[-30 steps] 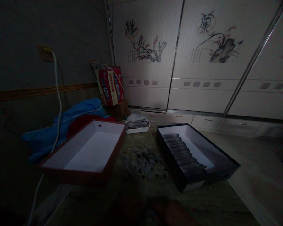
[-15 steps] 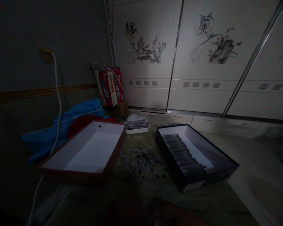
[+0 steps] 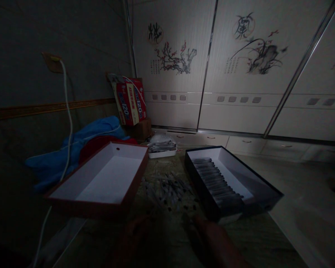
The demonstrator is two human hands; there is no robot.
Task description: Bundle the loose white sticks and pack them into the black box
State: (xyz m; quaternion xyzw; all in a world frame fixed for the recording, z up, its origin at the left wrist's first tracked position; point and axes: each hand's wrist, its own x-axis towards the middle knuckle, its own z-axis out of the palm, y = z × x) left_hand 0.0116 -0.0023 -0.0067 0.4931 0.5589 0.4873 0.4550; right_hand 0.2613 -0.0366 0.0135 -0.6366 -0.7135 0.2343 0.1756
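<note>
In dim light, a loose heap of clear pens with dark parts lies on the dark table. A few small black pieces, perhaps pen caps, are scattered at its near right edge. My left hand is low in the frame, just short of the heap. My right hand reaches forward beside those black pieces, near the front corner of a dark blue box. Shadow and blur hide the fingers of both hands, so any held thing cannot be made out. Pens lie side by side in that box.
A red box with a white inside stands on the left. Behind the heap, a white tray holds more pens. Blue cloth, a white cable and a red carton are along the wall. Sliding doors close the back.
Both hands have moved forward and apart from the bottom edge; they were close together there. The pens and boxes look unchanged.
</note>
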